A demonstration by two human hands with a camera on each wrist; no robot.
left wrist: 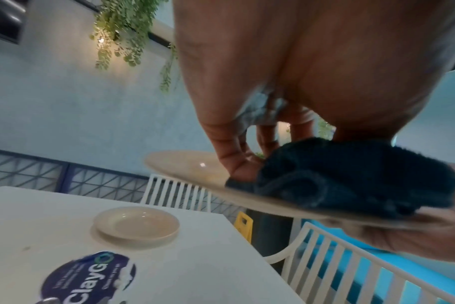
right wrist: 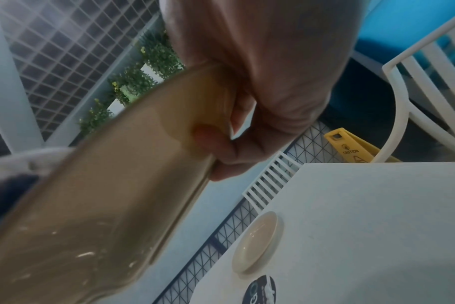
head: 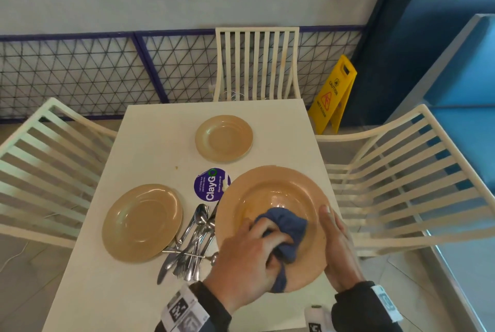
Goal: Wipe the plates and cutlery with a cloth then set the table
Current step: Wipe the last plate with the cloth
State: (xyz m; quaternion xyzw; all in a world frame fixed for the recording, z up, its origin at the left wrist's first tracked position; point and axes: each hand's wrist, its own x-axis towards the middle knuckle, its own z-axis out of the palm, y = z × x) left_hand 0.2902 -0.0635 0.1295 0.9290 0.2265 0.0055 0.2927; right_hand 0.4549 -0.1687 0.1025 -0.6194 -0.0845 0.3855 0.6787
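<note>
A large tan plate (head: pixel 278 192) is held tilted above the table's right front part. My right hand (head: pixel 336 246) grips its right rim, thumb on top, fingers underneath (right wrist: pixel 221 148). My left hand (head: pixel 249 256) clutches a bunched blue cloth (head: pixel 288 230) and presses it onto the plate's inner face (left wrist: pixel 192 166). The cloth (left wrist: pixel 351 176) looks dark in the left wrist view. A second large plate (head: pixel 142 222) lies at the left front, a smaller plate (head: pixel 223 138) lies farther back. Several pieces of steel cutlery (head: pixel 194 243) lie in a heap between the two large plates.
The white table (head: pixel 150 144) carries a round purple sticker (head: pixel 211 184). White slatted chairs stand at the left (head: pixel 45 160), far side (head: pixel 257 64) and right (head: pixel 401 179). A yellow caution sign (head: pixel 333 93) stands on the floor beyond the table's right corner.
</note>
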